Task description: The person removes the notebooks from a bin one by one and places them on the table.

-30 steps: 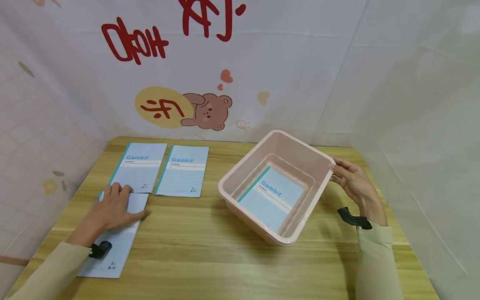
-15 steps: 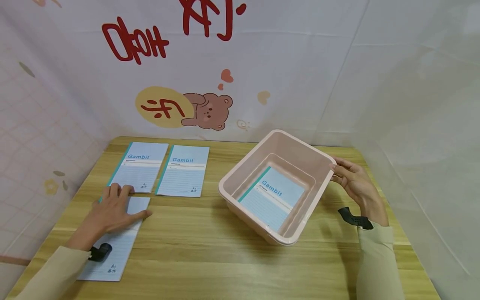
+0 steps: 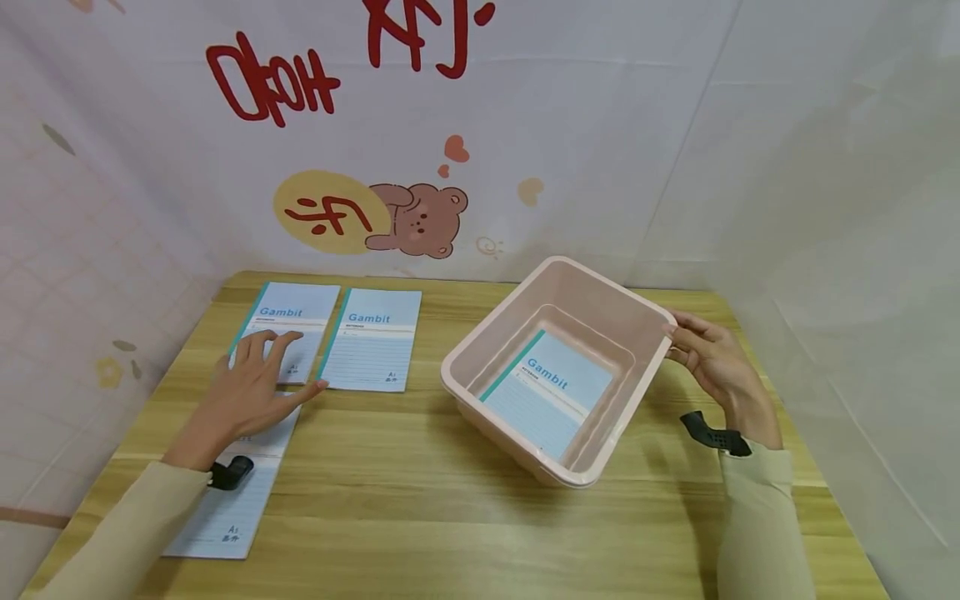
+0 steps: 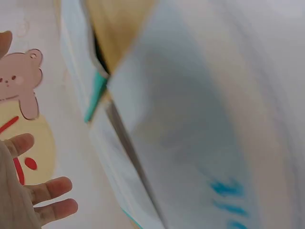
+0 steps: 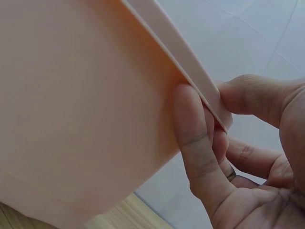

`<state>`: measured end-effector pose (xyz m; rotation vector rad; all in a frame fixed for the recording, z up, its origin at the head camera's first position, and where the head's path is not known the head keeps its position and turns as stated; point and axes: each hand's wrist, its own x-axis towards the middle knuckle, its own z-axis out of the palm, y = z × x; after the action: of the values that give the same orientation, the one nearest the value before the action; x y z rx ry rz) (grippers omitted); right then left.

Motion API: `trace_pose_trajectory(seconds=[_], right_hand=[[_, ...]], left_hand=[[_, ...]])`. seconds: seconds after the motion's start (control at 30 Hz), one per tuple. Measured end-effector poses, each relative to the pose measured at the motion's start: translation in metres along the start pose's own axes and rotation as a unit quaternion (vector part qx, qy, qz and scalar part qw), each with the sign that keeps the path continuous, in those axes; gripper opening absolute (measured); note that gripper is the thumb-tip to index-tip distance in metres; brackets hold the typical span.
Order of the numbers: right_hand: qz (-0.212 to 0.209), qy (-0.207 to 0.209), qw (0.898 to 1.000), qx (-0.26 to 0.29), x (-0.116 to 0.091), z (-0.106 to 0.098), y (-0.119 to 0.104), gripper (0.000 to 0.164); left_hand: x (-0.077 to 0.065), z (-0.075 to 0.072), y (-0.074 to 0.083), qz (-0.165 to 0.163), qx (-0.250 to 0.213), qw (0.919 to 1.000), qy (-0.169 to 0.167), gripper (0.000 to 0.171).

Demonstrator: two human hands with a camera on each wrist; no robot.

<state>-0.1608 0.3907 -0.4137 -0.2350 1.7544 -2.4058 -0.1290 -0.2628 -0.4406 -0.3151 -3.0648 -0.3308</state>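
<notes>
My right hand (image 3: 712, 358) pinches the rim of a pale pink plastic basin (image 3: 480, 342), thumb on one side and fingers under the lip in the right wrist view. Inside the basin lies a light blue Gambit notebook (image 3: 551, 392). On the left, my left hand (image 3: 255, 392) is spread above the table with nothing between its fingers. Beneath its wrist is the near notebook (image 3: 225, 517), partly hidden. Past the fingertips lies the back left notebook (image 3: 296, 300), and to its right another notebook (image 3: 375, 337). The left wrist view shows the near notebook's cover (image 4: 176, 109), blurred.
All of this is on a wooden table (image 3: 375, 500). A white printed curtain (image 3: 585, 125) with a bear and red characters hangs behind it, and a pale sheet closes off each side.
My left hand has lifted off the near notebook and moved forward and right, over the back left notebook's lower edge. That near notebook slid slightly toward me earlier. My right hand still grips the basin.
</notes>
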Motion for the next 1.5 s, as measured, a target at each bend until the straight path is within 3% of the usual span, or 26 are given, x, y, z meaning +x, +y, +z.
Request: trace_pose_trajectory(seconds=[0.27, 0.6, 0.8, 1.27, 1.5], right_hand=[[0.003, -0.008, 1.000, 0.008, 0.003, 0.003, 0.001, 0.030], [0.004, -0.001, 0.999, 0.033, 0.001, 0.001, -0.001, 0.030], [0.002, -0.003, 0.999, 0.048, 0.001, 0.002, 0.000, 0.031], [0.000, -0.014, 0.998, 0.056, 0.002, 0.002, 0.000, 0.031], [-0.001, -0.011, 0.999, 0.050, 0.001, 0.003, 0.000, 0.031]], left_hand=[[0.025, -0.011, 0.023, 0.014, -0.034, 0.9992, 0.017, 0.089], [0.061, -0.019, 0.067, 0.050, -0.076, 0.9954, 0.030, 0.089], [0.079, -0.024, 0.093, 0.082, -0.078, 0.9930, 0.034, 0.090], [0.105, -0.039, 0.139, 0.138, -0.067, 0.9873, 0.038, 0.086], [0.118, -0.052, 0.169, 0.158, -0.070, 0.9849, 0.013, 0.085]])
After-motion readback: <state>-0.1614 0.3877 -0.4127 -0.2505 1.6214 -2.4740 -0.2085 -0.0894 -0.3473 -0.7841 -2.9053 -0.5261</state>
